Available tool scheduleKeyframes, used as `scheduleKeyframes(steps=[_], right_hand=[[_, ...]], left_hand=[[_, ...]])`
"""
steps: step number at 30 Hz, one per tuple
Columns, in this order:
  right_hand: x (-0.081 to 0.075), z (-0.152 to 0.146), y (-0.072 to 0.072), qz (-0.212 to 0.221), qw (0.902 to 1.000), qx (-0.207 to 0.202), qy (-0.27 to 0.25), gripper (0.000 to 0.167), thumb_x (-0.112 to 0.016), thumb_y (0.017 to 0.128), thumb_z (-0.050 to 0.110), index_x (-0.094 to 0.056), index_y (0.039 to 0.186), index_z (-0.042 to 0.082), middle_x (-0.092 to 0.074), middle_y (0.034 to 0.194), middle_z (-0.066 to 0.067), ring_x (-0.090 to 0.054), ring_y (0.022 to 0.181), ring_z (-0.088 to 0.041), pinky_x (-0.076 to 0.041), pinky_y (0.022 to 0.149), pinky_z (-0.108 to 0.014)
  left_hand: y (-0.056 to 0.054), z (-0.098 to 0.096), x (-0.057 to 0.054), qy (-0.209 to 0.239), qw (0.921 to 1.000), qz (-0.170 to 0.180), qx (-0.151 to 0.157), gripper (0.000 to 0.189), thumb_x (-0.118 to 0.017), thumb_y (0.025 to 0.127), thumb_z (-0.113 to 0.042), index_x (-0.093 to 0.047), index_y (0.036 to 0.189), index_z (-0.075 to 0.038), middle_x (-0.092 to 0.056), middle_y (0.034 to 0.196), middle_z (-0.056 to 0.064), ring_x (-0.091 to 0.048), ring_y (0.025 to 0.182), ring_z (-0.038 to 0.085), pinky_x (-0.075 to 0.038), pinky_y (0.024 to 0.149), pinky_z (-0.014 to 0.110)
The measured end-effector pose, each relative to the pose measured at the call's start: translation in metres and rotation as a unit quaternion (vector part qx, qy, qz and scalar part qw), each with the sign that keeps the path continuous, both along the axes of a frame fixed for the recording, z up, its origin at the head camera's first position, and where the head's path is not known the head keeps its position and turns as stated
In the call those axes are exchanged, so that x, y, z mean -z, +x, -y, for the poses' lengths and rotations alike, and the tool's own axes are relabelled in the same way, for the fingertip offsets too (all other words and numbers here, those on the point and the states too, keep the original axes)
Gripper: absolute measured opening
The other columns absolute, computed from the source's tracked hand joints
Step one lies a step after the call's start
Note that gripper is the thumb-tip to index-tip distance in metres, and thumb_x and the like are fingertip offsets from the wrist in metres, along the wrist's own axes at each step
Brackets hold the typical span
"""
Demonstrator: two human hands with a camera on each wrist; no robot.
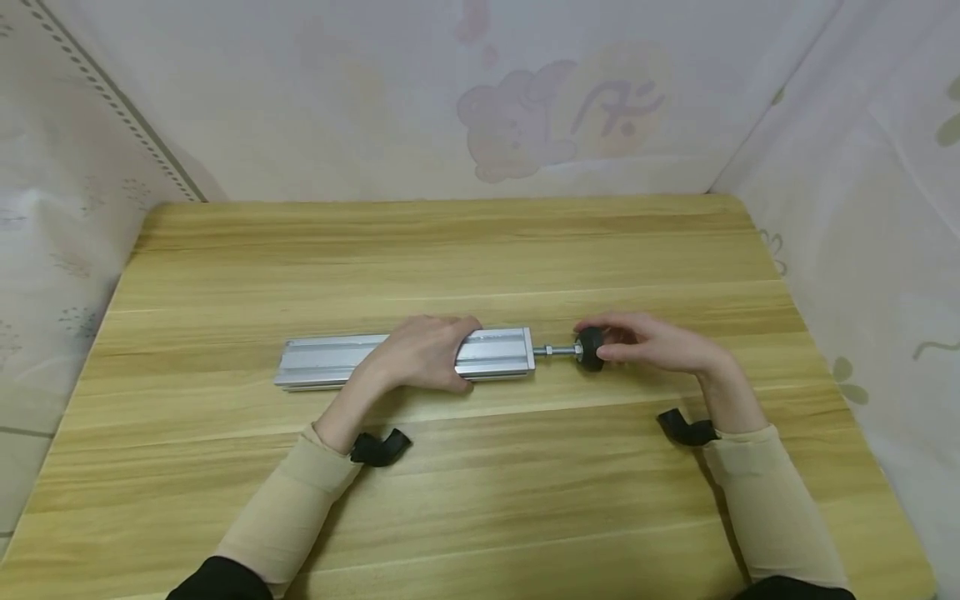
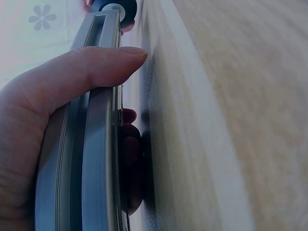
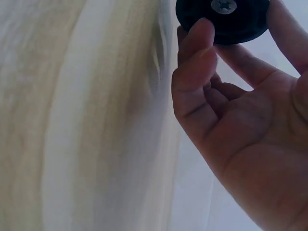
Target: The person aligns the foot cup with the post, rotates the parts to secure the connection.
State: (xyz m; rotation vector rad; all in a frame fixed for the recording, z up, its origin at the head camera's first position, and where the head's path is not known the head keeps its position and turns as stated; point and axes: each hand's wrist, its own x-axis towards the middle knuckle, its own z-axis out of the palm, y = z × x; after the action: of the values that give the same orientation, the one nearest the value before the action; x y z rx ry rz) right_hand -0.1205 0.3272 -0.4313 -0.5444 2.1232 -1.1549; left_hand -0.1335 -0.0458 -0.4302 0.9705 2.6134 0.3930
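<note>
"One wooden table (image 1: 480,258) is filling much of the head view. What are you seeing there?"

"From my distant seat, I'm seeing a metal bar (image 1: 330,357) stretching sideways near its middle. I can't tell whether it's resting flat."

"And the hands?"

"The left hand (image 1: 420,354) is gripping the bar, thumb on the near side. I'm worrying that, were that grip slackening, the whole bar could be twisting round. The right hand (image 1: 654,342) is pinching the black knob (image 1: 589,350), just beyond the bar's right end."

"What's bothering you there?"

"Fingers and thumb are holding only its rim, so they could be slipping. A sideways pull could be straining the rod (image 1: 562,351) that's joining knob to bar."

"Anything smaller?"

"I'm eyeing the nut (image 1: 548,351) on the rod: looseness there could be causing wobble. The screw (image 3: 224,6) in the knob's face might be working loose under turning."
</note>
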Motion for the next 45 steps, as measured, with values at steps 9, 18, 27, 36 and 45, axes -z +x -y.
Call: scheduleKeyframes(steps=[9,18,27,36,45], right_hand=[[0.002,0.000,-0.001,0.039,0.9991,0.013,0.006,0.046,-0.046,0.109,0.031,-0.048,0.152,0.014,-0.056,0.145,-0.011,-0.061,0.111,-0.020,-0.054,0.089,-0.032],[0.004,0.002,-0.001,0.038,0.9992,0.012,0.003,0.043,-0.044,0.110,0.030,-0.048,0.150,0.013,-0.059,0.126,-0.010,-0.059,0.092,-0.030,-0.054,0.078,-0.035],[0.002,-0.002,0.001,-0.042,0.9991,0.009,0.008,0.056,-0.064,0.101,0.025,-0.044,0.153,0.019,-0.052,0.148,-0.008,-0.058,0.114,-0.018,-0.053,0.093,-0.031],[-0.005,0.015,0.007,-0.244,0.9675,-0.026,0.060,0.076,-0.096,0.068,0.021,-0.055,0.131,0.011,-0.056,0.129,-0.005,-0.056,0.116,-0.019,-0.053,0.098,-0.044],[-0.002,0.023,0.009,-0.255,0.9631,-0.012,0.085,0.066,-0.096,0.069,0.022,-0.059,0.123,0.010,-0.059,0.123,-0.004,-0.056,0.113,-0.017,-0.054,0.095,-0.044]], left_hand=[[0.000,-0.002,0.001,-0.008,1.0000,0.005,-0.003,0.075,-0.084,0.066,-0.044,-0.056,0.132,-0.020,-0.071,0.099,-0.005,-0.062,0.080,0.017,-0.051,0.072,0.037],[-0.001,-0.001,0.003,-0.002,1.0000,-0.003,-0.001,0.072,-0.084,0.066,-0.043,-0.057,0.129,-0.019,-0.071,0.098,-0.004,-0.062,0.080,0.016,-0.050,0.071,0.037],[0.000,-0.001,0.002,-0.003,1.0000,-0.005,-0.001,0.072,-0.084,0.067,-0.043,-0.057,0.130,-0.019,-0.071,0.098,-0.005,-0.063,0.080,0.016,-0.052,0.074,0.038],[0.000,0.000,0.002,-0.003,1.0000,-0.003,-0.004,0.072,-0.083,0.067,-0.043,-0.057,0.130,-0.020,-0.072,0.099,-0.004,-0.064,0.082,0.017,-0.052,0.075,0.038],[-0.001,-0.001,0.003,-0.001,1.0000,-0.006,0.000,0.070,-0.083,0.067,-0.042,-0.057,0.128,-0.019,-0.071,0.098,-0.005,-0.063,0.081,0.016,-0.052,0.076,0.038]])
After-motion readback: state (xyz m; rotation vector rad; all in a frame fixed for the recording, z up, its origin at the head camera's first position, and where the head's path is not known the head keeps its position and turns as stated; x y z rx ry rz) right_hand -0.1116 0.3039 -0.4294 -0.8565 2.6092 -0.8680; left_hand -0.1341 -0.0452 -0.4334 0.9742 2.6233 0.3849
